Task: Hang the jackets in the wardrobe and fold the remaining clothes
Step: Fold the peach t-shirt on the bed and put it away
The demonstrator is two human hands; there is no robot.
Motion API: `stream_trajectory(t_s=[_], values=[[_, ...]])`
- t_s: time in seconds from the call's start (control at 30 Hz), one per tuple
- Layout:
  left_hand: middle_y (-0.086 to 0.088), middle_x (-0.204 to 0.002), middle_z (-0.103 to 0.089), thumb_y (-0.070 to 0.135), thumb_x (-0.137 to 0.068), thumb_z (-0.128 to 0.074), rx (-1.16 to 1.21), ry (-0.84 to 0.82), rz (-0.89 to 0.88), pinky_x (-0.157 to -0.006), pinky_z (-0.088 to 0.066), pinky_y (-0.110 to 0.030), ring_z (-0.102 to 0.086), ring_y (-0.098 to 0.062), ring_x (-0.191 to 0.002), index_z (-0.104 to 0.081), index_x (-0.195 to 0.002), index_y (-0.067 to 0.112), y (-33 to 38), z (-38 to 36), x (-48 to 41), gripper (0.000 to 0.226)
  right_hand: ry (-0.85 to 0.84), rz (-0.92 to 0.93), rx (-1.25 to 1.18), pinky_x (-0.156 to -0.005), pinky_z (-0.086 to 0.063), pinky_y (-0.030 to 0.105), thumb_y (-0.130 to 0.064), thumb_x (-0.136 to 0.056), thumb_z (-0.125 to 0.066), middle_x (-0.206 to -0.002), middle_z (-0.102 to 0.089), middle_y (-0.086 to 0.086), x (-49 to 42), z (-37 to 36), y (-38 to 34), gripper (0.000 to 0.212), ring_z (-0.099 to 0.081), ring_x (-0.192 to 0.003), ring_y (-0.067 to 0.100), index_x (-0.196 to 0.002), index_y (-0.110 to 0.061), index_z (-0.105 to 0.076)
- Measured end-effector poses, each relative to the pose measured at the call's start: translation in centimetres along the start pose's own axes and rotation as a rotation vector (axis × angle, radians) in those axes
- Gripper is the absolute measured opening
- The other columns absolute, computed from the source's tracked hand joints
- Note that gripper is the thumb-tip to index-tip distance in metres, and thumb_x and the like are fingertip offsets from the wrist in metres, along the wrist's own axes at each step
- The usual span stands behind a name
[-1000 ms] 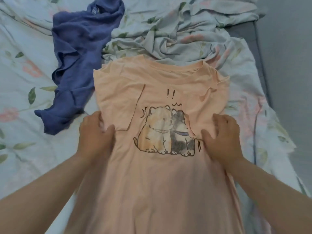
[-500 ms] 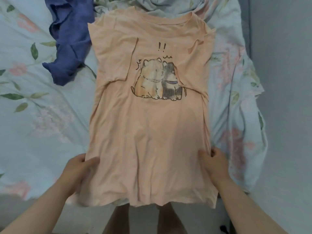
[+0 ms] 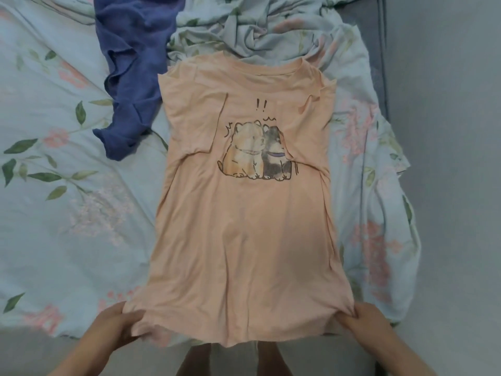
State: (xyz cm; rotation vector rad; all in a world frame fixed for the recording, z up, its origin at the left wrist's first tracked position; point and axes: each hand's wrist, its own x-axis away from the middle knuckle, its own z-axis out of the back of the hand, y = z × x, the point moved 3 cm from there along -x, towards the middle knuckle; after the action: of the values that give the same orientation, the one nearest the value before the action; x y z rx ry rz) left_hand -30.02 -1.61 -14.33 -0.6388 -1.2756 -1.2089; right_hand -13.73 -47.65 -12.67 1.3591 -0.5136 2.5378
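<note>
My hands have slid down the shirt (image 3: 244,226): left hand (image 3: 119,328) and right hand (image 3: 363,321) fingers now pinch its hem corners at the bed's near edge, ready to fold upward.

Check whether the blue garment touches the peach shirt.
Touching. The head view shows the blue garment meeting the peach shirt along the shirt's upper left edge, with no sheet visible between them.

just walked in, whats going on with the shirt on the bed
A person is folding a peach T-shirt laid face up on the bed. Both sleeves are already folded in over the front. The left hand and right hand each pinch a bottom corner of the hem. A crumpled blue garment lies beside it, not yet folded.
</note>
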Motion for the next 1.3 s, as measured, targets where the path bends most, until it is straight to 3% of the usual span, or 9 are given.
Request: stream_trajectory(t_s=[0.13,0.23,0.37,0.5,0.67,0.8,0.87,1.13,1.3], values=[[-0.015,-0.080,-0.068,-0.002,-0.087,-0.055,0.190,0.061,-0.132,-0.064,-0.054,-0.034,-0.061,-0.025,-0.074,-0.065,-0.107,0.008,6.6,2.3,-0.1,0.025,0.159,0.014,-0.250,-0.057,-0.050,0.024,-0.019,-0.087,-0.066,-0.082,-0.072,-0.007,-1.1,6.4,-3.1,0.007,-0.066,-0.078,0.011,-0.085,-0.024,-0.071],[-0.006,-0.084,-0.055,0.005,-0.093,-0.051,0.575,0.086,-0.154,-0.058,-0.058,-0.028,-0.055,-0.015,-0.074,-0.066,-0.104,0.023,13.2,2.7,-0.9,0.026,0.088,-0.104,-0.850,-0.056,-0.055,0.031,-0.012,-0.093,-0.061,-0.101,-0.069,0.015,-4.3,9.7,-5.8,0.019,-0.065,-0.079,0.025,-0.110,-0.017,-0.065],[-0.005,-0.071,-0.063,0.003,-0.081,-0.066,0.903,-0.077,-0.070,-0.054,-0.059,-0.024,-0.060,-0.014,-0.086,-0.064,-0.084,0.007,21.6,0.9,-3.5,0.006,0.055,-0.131,-1.440,-0.044,-0.052,0.021,-0.004,-0.097,-0.053,-0.099,-0.061,0.017,-9.5,13.1,-11.2,0.009,-0.057,-0.070,0.017,-0.104,-0.005,-0.059],[-0.007,-0.068,-0.069,0.009,-0.099,-0.045,0.902,-0.083,-0.103,-0.063,-0.061,-0.028,-0.064,-0.017,-0.085,-0.061,-0.088,0.002,27.8,-1.8,-6.9,0.021,-0.051,-0.131,-1.776,-0.080,-0.059,0.034,-0.004,-0.100,-0.044,-0.118,-0.064,0.019,-14.4,14.6,-15.7,0.027,-0.065,-0.106,0.027,-0.122,0.008,-0.054],[-0.014,-0.099,-0.065,0.011,-0.098,-0.040,0.761,-0.012,-0.229,-0.069,-0.059,-0.035,-0.064,-0.027,-0.091,-0.055,-0.108,0.000,29.9,-3.0,-11.3,0.021,0.048,-0.032,-1.630,-0.090,-0.051,0.043,0.004,-0.091,-0.034,-0.120,-0.059,0.016,-18.3,15.8,-17.1,0.047,-0.060,-0.108,0.031,-0.136,-0.008,-0.040],[-0.003,-0.066,-0.055,0.020,-0.090,-0.068,0.000,0.359,-0.473,-0.051,-0.039,-0.026,-0.047,-0.019,-0.057,-0.064,-0.089,0.004,28.8,-2.3,-12.5,0.017,0.484,0.094,-0.533,-0.062,-0.048,0.031,-0.011,-0.085,-0.063,-0.081,-0.066,0.013,-19.1,17.1,-16.2,0.005,-0.060,-0.064,0.023,-0.088,-0.008,-0.066],[-0.001,-0.064,-0.063,0.019,-0.085,-0.074,-0.247,0.498,-0.625,-0.054,-0.038,-0.030,-0.053,-0.019,-0.059,-0.068,-0.079,0.010,28.5,-2.0,-12.5,0.012,0.633,0.162,-0.234,-0.058,-0.041,0.032,-0.018,-0.082,-0.068,-0.063,-0.062,0.006,-20.0,17.7,-15.5,0.018,-0.054,-0.060,0.024,-0.071,-0.004,-0.064],[0.000,-0.072,-0.061,0.031,-0.075,-0.054,0.078,0.575,-0.812,-0.066,-0.048,-0.038,-0.054,-0.024,-0.069,-0.064,-0.075,0.035,33.5,-1.1,-11.1,0.010,0.948,0.258,-0.501,-0.059,-0.038,0.027,-0.022,-0.093,-0.051,-0.066,-0.053,0.007,-20.0,21.4,-17.3,0.027,-0.044,-0.061,0.018,-0.070,-0.009,-0.052],[0.001,-0.045,-0.037,0.029,-0.072,-0.047,-0.065,0.703,-0.962,-0.044,-0.027,-0.032,-0.027,-0.019,-0.054,-0.050,-0.056,0.022,43.4,-2.0,-10.1,0.018,1.033,0.253,-0.549,-0.056,-0.034,0.038,-0.029,-0.088,-0.061,-0.059,-0.048,0.004,-22.8,27.7,-21.8,0.035,-0.045,-0.065,0.016,-0.066,-0.003,-0.056]])
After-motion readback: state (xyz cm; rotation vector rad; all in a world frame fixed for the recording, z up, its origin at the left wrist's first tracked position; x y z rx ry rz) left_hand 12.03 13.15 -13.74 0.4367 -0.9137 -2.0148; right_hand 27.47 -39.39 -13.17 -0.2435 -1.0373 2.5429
